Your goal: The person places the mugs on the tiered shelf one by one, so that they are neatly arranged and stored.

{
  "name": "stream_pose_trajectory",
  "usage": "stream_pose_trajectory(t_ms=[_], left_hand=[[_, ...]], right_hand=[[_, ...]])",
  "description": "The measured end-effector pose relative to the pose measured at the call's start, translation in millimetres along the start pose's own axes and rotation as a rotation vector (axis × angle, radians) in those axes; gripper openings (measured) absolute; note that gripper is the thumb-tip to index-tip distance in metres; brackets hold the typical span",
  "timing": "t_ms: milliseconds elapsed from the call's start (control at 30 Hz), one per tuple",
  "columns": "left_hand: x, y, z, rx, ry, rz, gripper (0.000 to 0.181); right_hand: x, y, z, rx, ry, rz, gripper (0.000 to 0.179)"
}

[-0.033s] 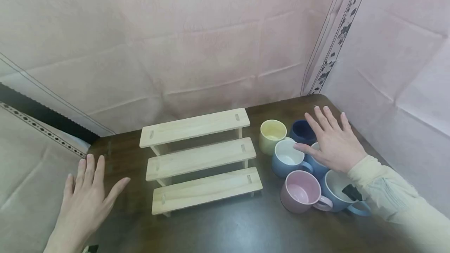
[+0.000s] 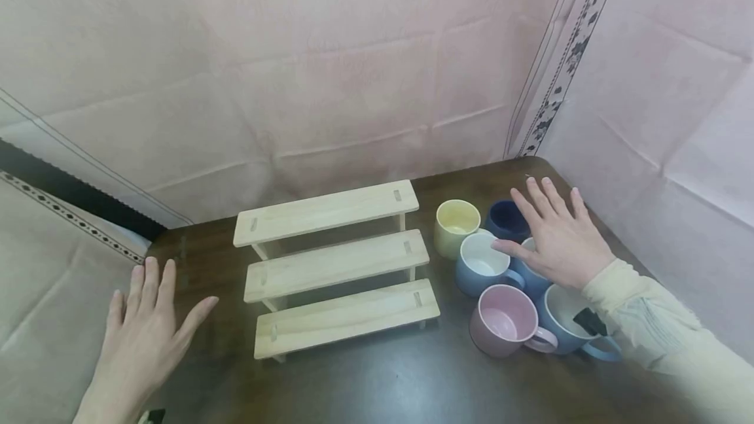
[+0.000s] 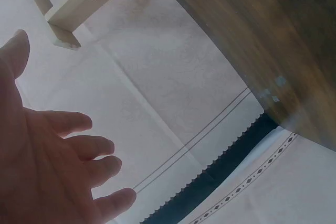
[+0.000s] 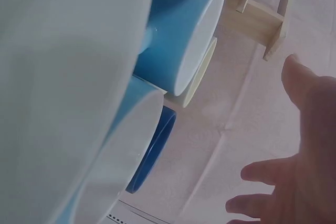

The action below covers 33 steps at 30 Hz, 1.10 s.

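Observation:
My left hand (image 2: 141, 332) is held out over the table's left side, fingers straight, thumb spread, holding nothing. On the right, my right hand (image 2: 556, 241) hovers above a cluster of mugs with its fingers extended. The cluster has a yellow mug (image 2: 456, 241), a navy mug (image 2: 508, 220), a pink mug (image 2: 501, 332) at the front, and light blue mugs, one of them (image 2: 477, 278) beside the yellow one. Another light blue mug (image 2: 532, 283) is partly hidden under my right hand. In the right wrist view, a mug's pale inside (image 4: 63, 77) fills the left.
A pale wooden stand with three stepped boards (image 2: 336, 267) is in the middle of the dark wooden table (image 2: 365, 391), left of the mugs. Light patterned cloth (image 2: 353, 84) hangs behind the table and along both sides.

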<state>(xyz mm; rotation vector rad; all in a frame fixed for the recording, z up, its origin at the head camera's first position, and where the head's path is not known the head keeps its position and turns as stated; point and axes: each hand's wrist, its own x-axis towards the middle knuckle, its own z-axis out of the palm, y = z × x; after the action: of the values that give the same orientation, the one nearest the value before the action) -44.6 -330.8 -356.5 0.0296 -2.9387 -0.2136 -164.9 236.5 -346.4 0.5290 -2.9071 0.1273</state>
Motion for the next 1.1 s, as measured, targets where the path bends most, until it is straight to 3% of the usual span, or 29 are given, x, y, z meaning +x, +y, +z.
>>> stream_pose_trajectory(t_ms=[167,367,600,700,800,967,1100], left_hand=[[-0.4,7.8,-0.7,-0.032,0.005,-0.01,0.087],[0.7,30.9,10.2,-0.233,-0.017,-0.069,0.074],[6.7,46.0,29.1,-0.517,-0.26,-0.276,0.085],[8.9,48.2,37.7,-0.628,-0.322,-0.35,0.089],[10.2,50.5,44.1,-0.721,-0.33,-0.417,0.086],[14.7,54.2,49.2,-0.861,-0.267,-0.523,0.073],[22.2,57.2,52.0,-0.933,-0.218,-0.559,0.068]], right_hand=[[-0.2,-2.4,-7.0,0.028,-0.003,-0.002,0.096],[-31.3,-12.7,-20.8,0.102,0.07,-0.038,0.088],[-98.7,-37.4,-19.5,0.215,0.281,-0.021,0.059],[-120.8,-44.3,-8.6,0.222,0.287,0.053,0.051],[-134.9,-49.4,5.1,0.236,0.3,0.125,0.045],[-144.9,-59.3,26.9,0.263,0.348,0.263,0.038],[-149.8,-69.7,38.7,0.242,0.358,0.4,0.035]])
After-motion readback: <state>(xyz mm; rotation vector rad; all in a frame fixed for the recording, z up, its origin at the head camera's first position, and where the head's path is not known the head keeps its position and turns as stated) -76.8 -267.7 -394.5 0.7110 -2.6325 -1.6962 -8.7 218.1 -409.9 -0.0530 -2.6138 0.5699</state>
